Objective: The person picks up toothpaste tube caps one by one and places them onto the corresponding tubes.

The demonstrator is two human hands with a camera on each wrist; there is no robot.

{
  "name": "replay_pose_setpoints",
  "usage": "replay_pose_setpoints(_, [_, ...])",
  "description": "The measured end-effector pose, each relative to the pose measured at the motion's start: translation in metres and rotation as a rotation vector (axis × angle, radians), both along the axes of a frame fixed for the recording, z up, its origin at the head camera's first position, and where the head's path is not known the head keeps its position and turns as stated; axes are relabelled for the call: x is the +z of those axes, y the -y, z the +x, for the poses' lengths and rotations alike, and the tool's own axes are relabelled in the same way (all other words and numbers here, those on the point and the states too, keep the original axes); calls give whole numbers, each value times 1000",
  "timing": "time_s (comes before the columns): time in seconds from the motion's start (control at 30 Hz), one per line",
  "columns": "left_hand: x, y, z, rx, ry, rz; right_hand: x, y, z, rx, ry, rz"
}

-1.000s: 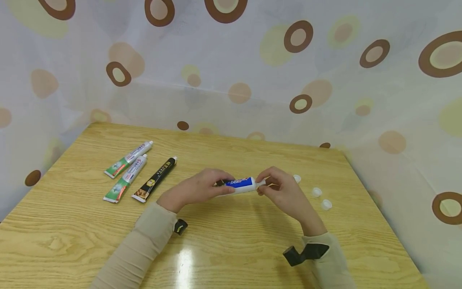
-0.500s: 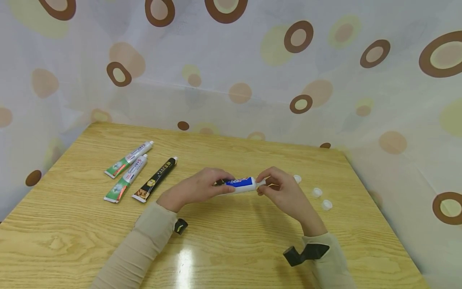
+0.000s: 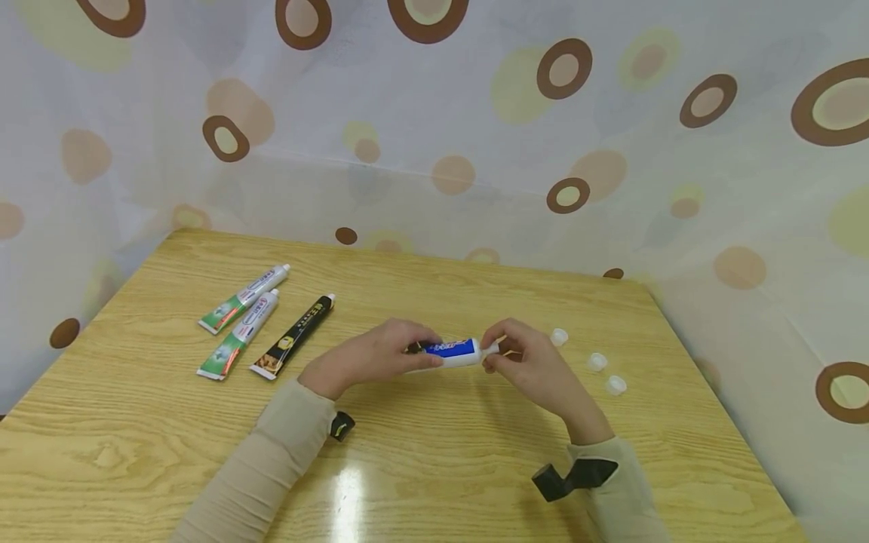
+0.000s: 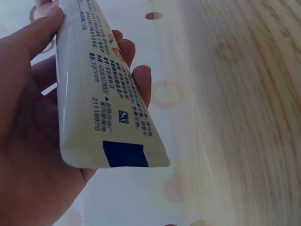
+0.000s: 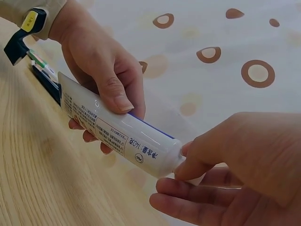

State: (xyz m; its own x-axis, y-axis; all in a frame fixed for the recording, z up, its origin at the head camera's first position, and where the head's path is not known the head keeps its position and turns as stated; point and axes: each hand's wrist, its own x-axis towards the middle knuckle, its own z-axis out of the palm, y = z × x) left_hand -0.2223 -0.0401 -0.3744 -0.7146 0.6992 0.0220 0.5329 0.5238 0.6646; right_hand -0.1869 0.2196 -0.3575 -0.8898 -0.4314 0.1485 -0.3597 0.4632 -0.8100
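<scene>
My left hand (image 3: 380,351) grips a white toothpaste tube (image 3: 455,353) with a blue printed panel, holding it roughly level above the table. The thumb lies along the near side and the fingers wrap the far side. In the left wrist view the tube's flat crimped end (image 4: 124,154) points back past the palm. At the other end, my right hand (image 3: 536,366) pinches the small whitish cap (image 3: 492,349) between thumb and fingers. Seen from the right wrist, the thumb and fingertips cover most of that cap, right against the tube's shoulder (image 5: 168,157).
Left on the wooden table (image 3: 407,467) lie two green-and-white toothpaste tubes (image 3: 244,298) and a black one (image 3: 293,337), all with caps pointing away. Several loose white caps (image 3: 597,362) sit to the right of my right hand. A patterned sheet (image 3: 407,151) hangs behind the table.
The tube's capped end has dipped slightly, and the right hand's fingers have lowered a little with it. Both grips stay the same; the other tubes and loose caps lie as before.
</scene>
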Motion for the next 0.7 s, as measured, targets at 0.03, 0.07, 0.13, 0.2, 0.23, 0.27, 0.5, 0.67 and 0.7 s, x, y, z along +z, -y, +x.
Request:
replay_pose_setpoints(0.03, [0,0,0,1,3,-4,-1,0,0,5,3,2])
replay_pose_setpoints(0.07, [-1,-1,1,2,8,-7,-2,0,0,6,4,8])
replay_pose_setpoints(0.13, [-2,-1,1,2,15,-12,-3,1,0,16,4,13])
replay_pose_setpoints(0.2, [-3,-2,1,-3,10,-13,-4,1,-1,23,2,20])
replay_pose_setpoints(0.23, [-4,-2,1,-5,9,-15,-5,1,-1,26,0,24])
replay_pose_setpoints(0.27, [-4,-2,1,-7,8,-14,-5,0,0,29,-1,28])
replay_pose_setpoints(0.5, [-4,-4,1,-22,11,-12,-4,1,0,32,5,30])
replay_pose_setpoints(0.67, [-3,-5,2,-18,18,-14,-5,0,0,28,11,31])
replay_pose_setpoints(0.7, [-3,-5,2,-17,20,-15,-5,0,0,27,12,31])
